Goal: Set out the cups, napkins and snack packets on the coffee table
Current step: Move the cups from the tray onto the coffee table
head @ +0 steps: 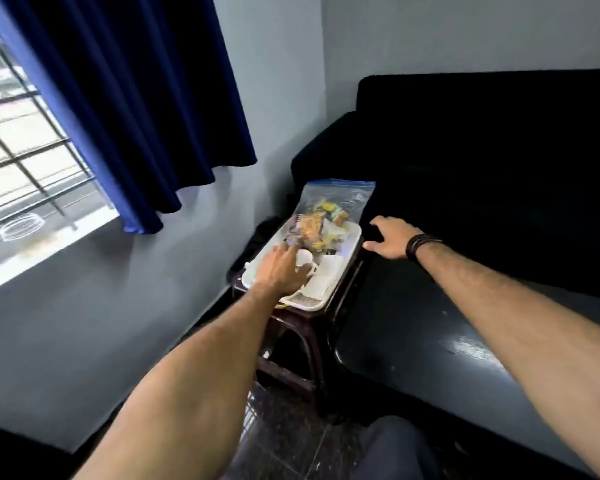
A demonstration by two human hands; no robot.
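Observation:
A white tray [352, 233] rests on a dark stool beside the black coffee table [413, 341]. In the tray lie a clear zip bag of snack packets [326, 213], white cups [305, 258] and white napkins [328, 275]. My left hand [281, 268] is over the tray's near left part, its fingers against a white cup; whether they grip the cup I cannot tell. To the right of the tray, my right hand [390, 239] hovers open with fingers spread, above the table's far corner, holding nothing. A dark band is on its wrist.
The dark stool [291, 341] stands between the grey wall and the coffee table. A black sofa [482, 150] fills the back right. A blue curtain [118, 98] and a barred window [21, 150] are at the left. My knee [395, 448] shows at the bottom.

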